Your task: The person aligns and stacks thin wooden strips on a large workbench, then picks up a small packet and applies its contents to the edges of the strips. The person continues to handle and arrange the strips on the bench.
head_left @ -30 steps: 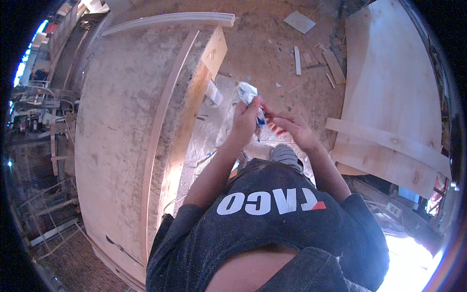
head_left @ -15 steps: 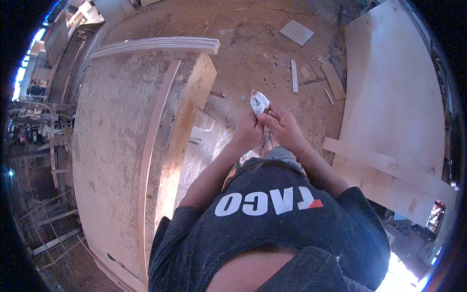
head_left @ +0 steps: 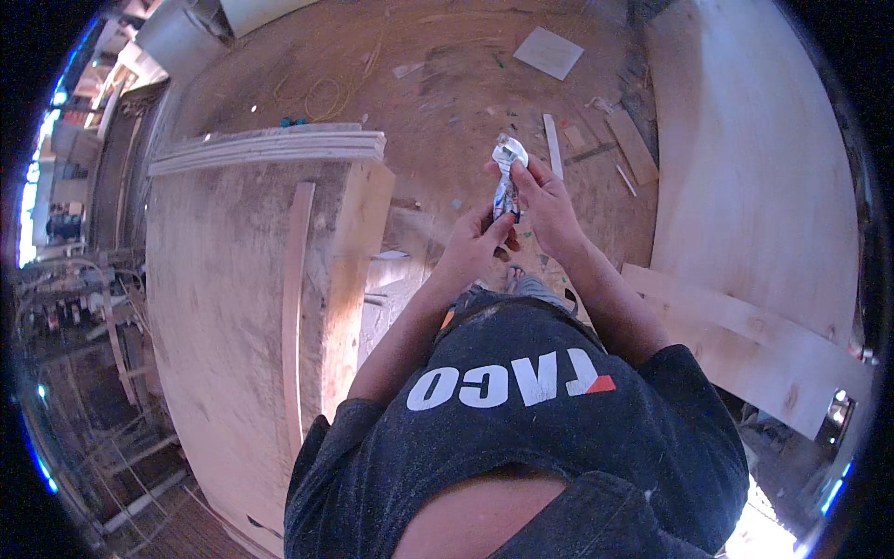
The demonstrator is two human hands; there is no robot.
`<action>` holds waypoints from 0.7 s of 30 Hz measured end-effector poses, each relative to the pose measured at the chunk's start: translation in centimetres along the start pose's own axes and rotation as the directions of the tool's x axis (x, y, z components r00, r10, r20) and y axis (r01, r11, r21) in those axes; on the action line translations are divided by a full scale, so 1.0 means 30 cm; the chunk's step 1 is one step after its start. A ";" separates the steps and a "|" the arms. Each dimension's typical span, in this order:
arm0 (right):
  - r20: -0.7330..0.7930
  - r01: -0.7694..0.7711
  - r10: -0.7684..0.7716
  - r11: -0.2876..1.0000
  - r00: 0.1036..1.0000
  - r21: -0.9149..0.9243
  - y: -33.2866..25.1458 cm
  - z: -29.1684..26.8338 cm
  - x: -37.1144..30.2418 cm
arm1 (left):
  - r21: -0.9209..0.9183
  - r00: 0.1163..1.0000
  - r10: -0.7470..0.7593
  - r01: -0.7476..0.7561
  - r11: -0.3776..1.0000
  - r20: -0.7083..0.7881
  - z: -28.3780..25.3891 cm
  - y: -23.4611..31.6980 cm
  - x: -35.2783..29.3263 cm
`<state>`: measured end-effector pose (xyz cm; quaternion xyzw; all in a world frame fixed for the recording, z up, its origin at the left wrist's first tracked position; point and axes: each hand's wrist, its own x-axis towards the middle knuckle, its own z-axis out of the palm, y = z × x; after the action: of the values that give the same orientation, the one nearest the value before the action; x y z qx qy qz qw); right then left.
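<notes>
In front of my body, both hands hold a small crumpled, shiny silver foil packet (head_left: 506,177). My left hand (head_left: 477,240) is closed on its lower end, with the thumb pressed against it. Higher up, my right hand (head_left: 549,205) pinches the packet's side between thumb and fingers. The packet stands roughly upright and looks narrowed in the middle, with a wider, bright top. What is inside it I cannot make out. Some of the fingers are hidden behind it.
A workbench with a large wooden panel (head_left: 223,270) is at my left. It bears a long wood strip (head_left: 297,317) and stacked thin boards (head_left: 270,152). Plywood sheets (head_left: 745,168) lean at the right. A white square piece (head_left: 549,53) and wood offcuts (head_left: 633,144) lie on the floor.
The packet has risen away from my body and shows more of its length. My right hand has moved up along it, and the hands are farther apart. The view has shifted slightly.
</notes>
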<state>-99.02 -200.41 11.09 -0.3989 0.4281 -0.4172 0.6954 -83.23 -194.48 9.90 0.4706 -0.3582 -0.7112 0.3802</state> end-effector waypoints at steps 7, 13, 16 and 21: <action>0.139 0.056 -0.027 0.976 0.990 -0.208 0.036 0.040 0.086 | 0.125 0.994 0.102 -0.106 0.986 0.039 -0.149 0.067 0.129; 0.239 0.032 0.000 0.991 0.971 -0.128 0.010 0.070 0.138 | -0.036 0.984 0.069 -0.064 0.997 0.167 -0.233 0.138 0.163; 0.272 0.008 0.030 0.990 0.962 -0.138 -0.010 0.061 0.193 | -0.115 0.981 0.052 -0.031 0.993 0.185 -0.234 0.179 0.168; 0.131 0.066 -0.053 0.993 0.990 -0.098 0.013 0.073 0.267 | -0.223 0.974 0.123 -0.079 0.972 0.192 -0.242 0.162 0.248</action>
<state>-94.60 -207.24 9.33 -0.4726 0.3914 -0.3889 0.6872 -77.39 -204.32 8.96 0.3326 -0.3406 -0.7695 0.4257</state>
